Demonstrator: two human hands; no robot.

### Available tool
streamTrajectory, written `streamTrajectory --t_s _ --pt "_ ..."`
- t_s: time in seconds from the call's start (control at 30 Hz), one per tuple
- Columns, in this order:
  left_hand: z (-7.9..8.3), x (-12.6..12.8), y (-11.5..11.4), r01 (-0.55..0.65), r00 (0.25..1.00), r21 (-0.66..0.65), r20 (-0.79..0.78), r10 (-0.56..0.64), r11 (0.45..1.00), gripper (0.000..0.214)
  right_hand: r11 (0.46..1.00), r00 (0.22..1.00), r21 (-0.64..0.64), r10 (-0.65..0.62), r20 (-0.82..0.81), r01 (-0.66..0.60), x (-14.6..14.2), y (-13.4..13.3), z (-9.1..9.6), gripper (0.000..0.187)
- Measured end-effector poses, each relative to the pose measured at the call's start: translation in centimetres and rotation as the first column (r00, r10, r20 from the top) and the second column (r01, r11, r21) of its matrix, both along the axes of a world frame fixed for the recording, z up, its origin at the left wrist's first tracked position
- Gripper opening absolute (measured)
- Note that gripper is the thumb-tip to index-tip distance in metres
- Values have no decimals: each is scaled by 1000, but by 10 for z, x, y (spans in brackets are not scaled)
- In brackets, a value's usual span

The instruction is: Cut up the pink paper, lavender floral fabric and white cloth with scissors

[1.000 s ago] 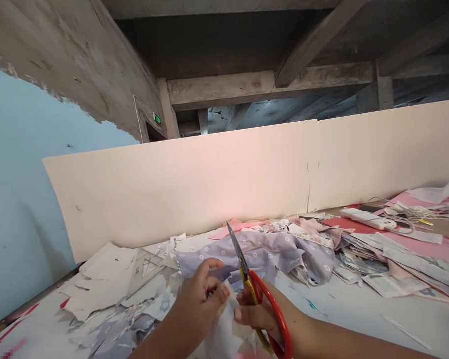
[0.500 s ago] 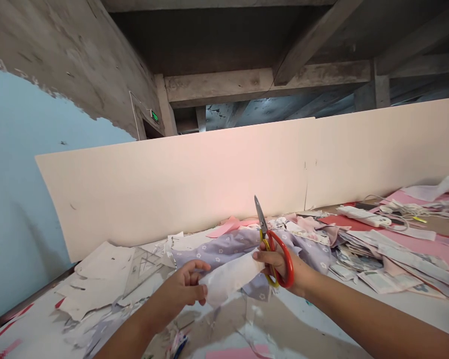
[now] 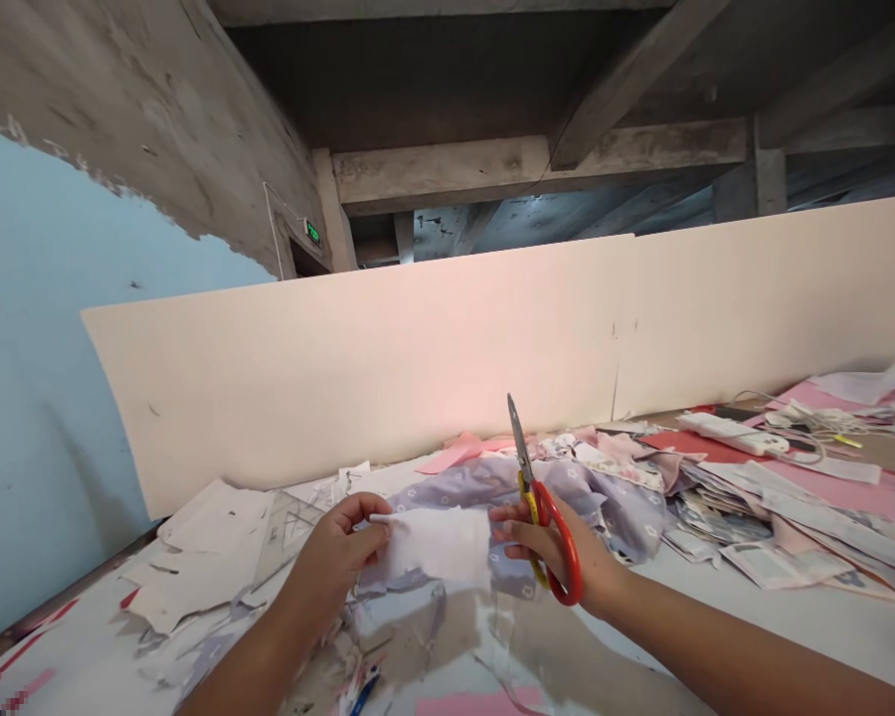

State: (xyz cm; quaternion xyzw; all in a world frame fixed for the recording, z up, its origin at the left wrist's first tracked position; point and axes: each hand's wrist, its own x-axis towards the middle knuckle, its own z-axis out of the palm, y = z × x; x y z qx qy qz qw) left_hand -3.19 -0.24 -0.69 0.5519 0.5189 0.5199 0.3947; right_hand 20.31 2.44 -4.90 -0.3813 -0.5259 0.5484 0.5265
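Observation:
Between both hands hangs a small white piece of cloth (image 3: 437, 545), stretched flat a little above the table. My left hand (image 3: 333, 557) pinches its left edge. My right hand (image 3: 559, 547) pinches the right edge with thumb and fingertip while its other fingers sit in the red handles of a pair of scissors (image 3: 538, 512). The scissor blades are closed and point up and away from me. Behind the white piece lies a crumpled lilac floral fabric (image 3: 567, 492).
Paper and cloth scraps (image 3: 209, 557) cover the white table at left, with a clear triangular ruler (image 3: 287, 527) among them. Stacked printed pieces (image 3: 783, 537) lie at right, a white power strip (image 3: 727, 434) with cables behind. A tall cream board (image 3: 454, 358) stands along the back.
My hands rose from low in front of me and moved apart, spreading the white cloth piece out flat between them. The scissors swung upright with my right hand.

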Motion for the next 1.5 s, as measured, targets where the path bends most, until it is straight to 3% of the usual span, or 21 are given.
streamTrajectory --t_s 0.17,0.27,0.4,0.53,0.6,0.77,0.9,1.1,1.17,1.3,1.37,1.5 --pt "14 8 -18 174 981 -39 -83 -176 984 26 997 996 55 52 73 -56 -5 -15 2 36" --pt "14 23 -32 281 952 -79 -100 -288 956 29 979 975 30 197 102 -201 -15 -35 9 37" --pt "10 38 -43 367 923 -43 -106 -370 929 23 904 904 18 426 36 -427 -29 -60 18 32" --pt "8 39 -40 282 956 -5 -87 -281 959 20 947 944 -50 320 81 -317 -31 -69 21 34" --pt "6 37 -36 267 964 -27 0 -267 963 26 959 957 -35 282 76 -280 -29 -67 19 33" --pt "-10 42 -28 390 898 -167 288 -334 905 50 982 981 8 188 -34 -188 -26 -55 12 30" --pt "-22 49 -29 427 891 -241 277 -360 872 50 994 983 -35 98 -152 -105 -28 -54 11 34" --pt "-36 43 -26 520 844 -244 293 -449 819 40 977 962 -193 39 -269 -93 -30 -55 12 38" --pt "-38 41 -26 579 808 -233 292 -511 782 38 974 949 -196 49 -311 -115 -30 -56 12 39" --pt "-34 45 -30 739 645 -114 402 -650 664 34 975 943 -180 68 -327 -133 -30 -56 12 38" --pt "-32 47 -33 735 616 -64 479 -625 675 34 977 951 -174 66 -302 -123 -30 -55 10 38" --pt "-35 48 -34 676 654 -80 523 -547 732 36 984 978 -154 57 -199 -89 -30 -56 6 38"
